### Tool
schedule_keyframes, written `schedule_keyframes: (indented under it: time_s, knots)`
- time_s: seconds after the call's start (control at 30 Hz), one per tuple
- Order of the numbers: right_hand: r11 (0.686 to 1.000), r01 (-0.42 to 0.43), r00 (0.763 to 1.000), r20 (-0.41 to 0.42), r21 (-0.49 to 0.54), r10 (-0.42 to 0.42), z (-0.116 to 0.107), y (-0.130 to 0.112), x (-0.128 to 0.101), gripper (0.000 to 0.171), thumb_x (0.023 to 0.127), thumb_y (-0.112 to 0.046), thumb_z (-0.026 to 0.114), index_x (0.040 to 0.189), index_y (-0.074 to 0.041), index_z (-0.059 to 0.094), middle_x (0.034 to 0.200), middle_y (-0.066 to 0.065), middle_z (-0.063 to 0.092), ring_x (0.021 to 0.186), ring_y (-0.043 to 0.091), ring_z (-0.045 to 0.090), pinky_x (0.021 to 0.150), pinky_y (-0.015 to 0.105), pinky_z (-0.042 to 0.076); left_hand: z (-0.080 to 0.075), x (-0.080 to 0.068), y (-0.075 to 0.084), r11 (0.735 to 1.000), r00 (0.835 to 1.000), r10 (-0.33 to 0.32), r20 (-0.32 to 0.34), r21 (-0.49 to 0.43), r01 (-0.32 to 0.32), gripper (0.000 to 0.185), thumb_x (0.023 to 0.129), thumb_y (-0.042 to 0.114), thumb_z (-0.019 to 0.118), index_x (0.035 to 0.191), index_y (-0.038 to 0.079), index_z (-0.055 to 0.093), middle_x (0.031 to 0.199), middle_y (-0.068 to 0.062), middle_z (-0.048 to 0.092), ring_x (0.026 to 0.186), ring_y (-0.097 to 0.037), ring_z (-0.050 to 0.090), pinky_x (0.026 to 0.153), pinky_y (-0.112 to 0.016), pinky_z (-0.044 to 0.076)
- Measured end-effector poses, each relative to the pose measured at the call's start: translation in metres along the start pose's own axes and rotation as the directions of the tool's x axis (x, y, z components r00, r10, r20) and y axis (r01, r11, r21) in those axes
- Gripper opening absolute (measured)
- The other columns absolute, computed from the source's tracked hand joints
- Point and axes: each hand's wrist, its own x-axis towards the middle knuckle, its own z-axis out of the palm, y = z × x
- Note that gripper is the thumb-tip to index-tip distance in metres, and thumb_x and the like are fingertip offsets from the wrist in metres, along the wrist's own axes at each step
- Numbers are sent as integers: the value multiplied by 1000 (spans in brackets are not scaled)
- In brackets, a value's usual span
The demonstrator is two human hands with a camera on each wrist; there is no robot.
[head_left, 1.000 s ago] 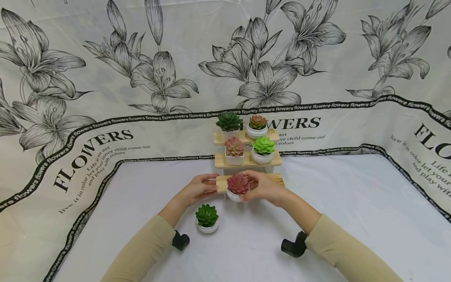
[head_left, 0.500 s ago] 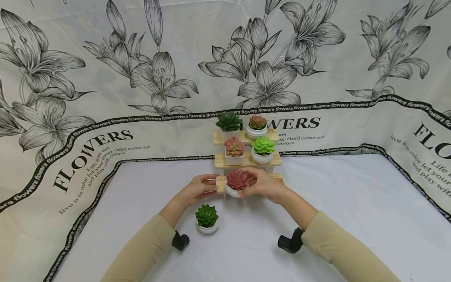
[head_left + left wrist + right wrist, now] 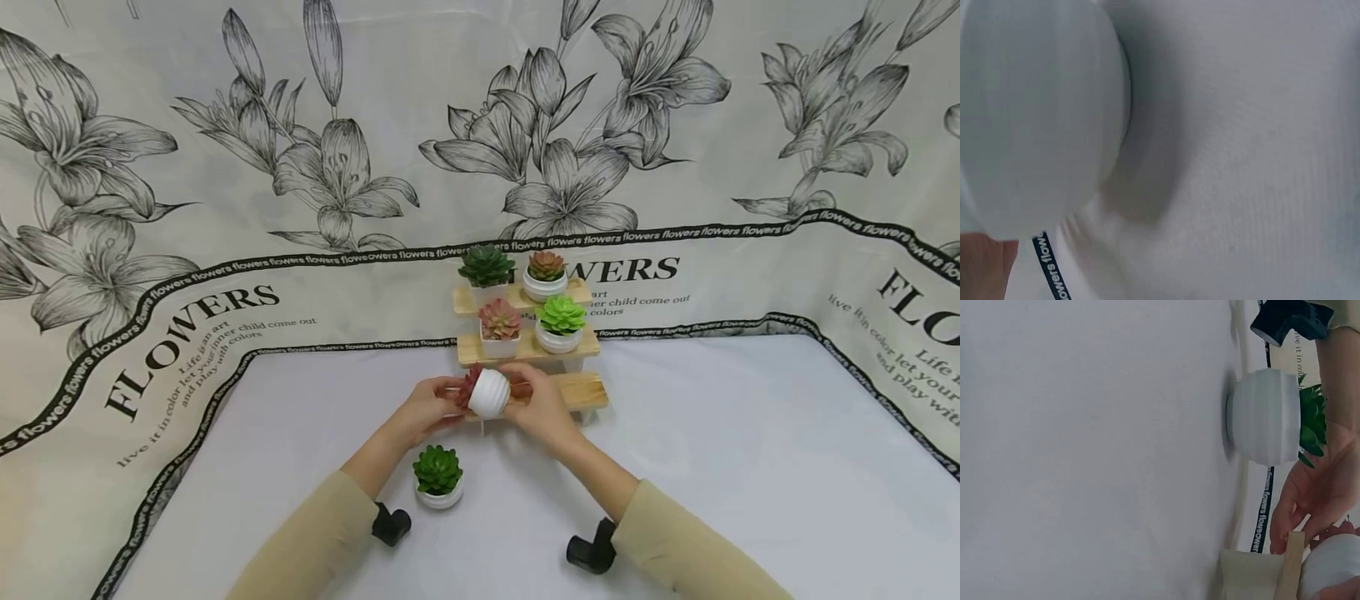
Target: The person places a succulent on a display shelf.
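My right hand (image 3: 542, 410) grips the white round pot of a red artificial succulent (image 3: 491, 393). The pot is tipped on its side over the lowest step of a wooden plant stand (image 3: 581, 392), its leaves pointing left toward my other hand. My left hand (image 3: 426, 410) holds the left end of that step, thumb and fingers on either side of the board in the right wrist view. Part of its fingers is hidden behind the red leaves. A green succulent (image 3: 438, 477) in a white pot stands upright on the table, just in front of my left hand; its pot fills the left wrist view's left side.
On the upper steps stand a dark green succulent (image 3: 486, 267), an orange one (image 3: 546, 275), a pink one (image 3: 499, 327) and a bright green one (image 3: 560, 323). Black wrist mounts (image 3: 592, 550) stick out by both sleeves. A flower-printed cloth (image 3: 360, 296) hangs behind the white table.
The red succulent has gone from upright to lying on its side, leaves turned left. My right hand has rotated and shifted slightly left with it. My left hand stays at the stand's end.
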Motion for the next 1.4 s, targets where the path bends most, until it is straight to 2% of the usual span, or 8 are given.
schedule_keyframes:
  time_s: [0.07,0.2,0.3,0.5,0.73,0.93,1.2,1.4]
  knots:
    - [999,-2,999,38,51,0,1,-3,1,52,71,11,67,122,3,54,109,22,55,96,33,56,81,38,53,1,-1,1,1000,1000,4,-5,-8,-4,47,84,-16,51,130,-8,47,105,-16,56,88,-21,58,86,-39,53]
    - [985,-92,991,112,147,76,-3,-8,6,61,69,13,66,127,1,50,111,22,53,97,31,54,78,33,52,0,1,2,998,1000,-18,8,-66,19,48,85,-16,50,131,-7,45,106,-16,55,89,-20,58,89,-40,52]
    - [976,-148,976,182,157,119,-5,-7,6,67,68,13,69,131,-1,48,114,20,52,98,29,54,77,31,52,-2,0,1,997,999,-38,14,-62,39,49,85,-16,50,132,-7,45,106,-15,55,87,-19,58,87,-38,53]
    - [975,-169,958,256,142,129,-2,-8,8,73,68,4,77,134,-4,46,115,20,54,100,30,53,78,33,53,-4,-2,-2,997,999,-41,15,-61,42,49,84,-17,50,133,-8,43,107,-16,56,88,-20,58,87,-38,53]
    - [981,-171,960,237,90,146,2,-12,9,69,71,-10,81,132,-4,49,107,15,56,93,27,52,70,28,50,-5,-1,-1,997,999,-45,20,-55,46,49,85,-16,50,133,-7,44,111,-17,56,89,-19,59,86,-37,53]
    - [983,-170,963,223,72,151,4,-11,11,63,71,-14,81,126,-3,53,106,13,55,92,24,49,71,27,47,-5,-2,-2,998,999,-44,29,-46,45,49,85,-16,49,133,-7,44,109,-16,56,90,-18,59,87,-37,53]
    - [978,-181,956,251,105,150,1,-8,11,61,73,-9,77,127,-2,51,113,15,56,95,24,51,76,28,49,-5,-1,-3,998,998,-31,47,-46,33,47,87,-14,50,133,-7,44,123,-22,53,96,-22,58,89,-38,52]
    - [980,-156,956,268,122,119,-5,-6,12,62,72,-3,75,128,-2,49,114,16,55,95,24,51,76,28,49,-5,-1,-3,999,999,-34,37,-29,35,44,87,-11,52,131,-5,48,123,-21,53,96,-22,59,88,-37,53]
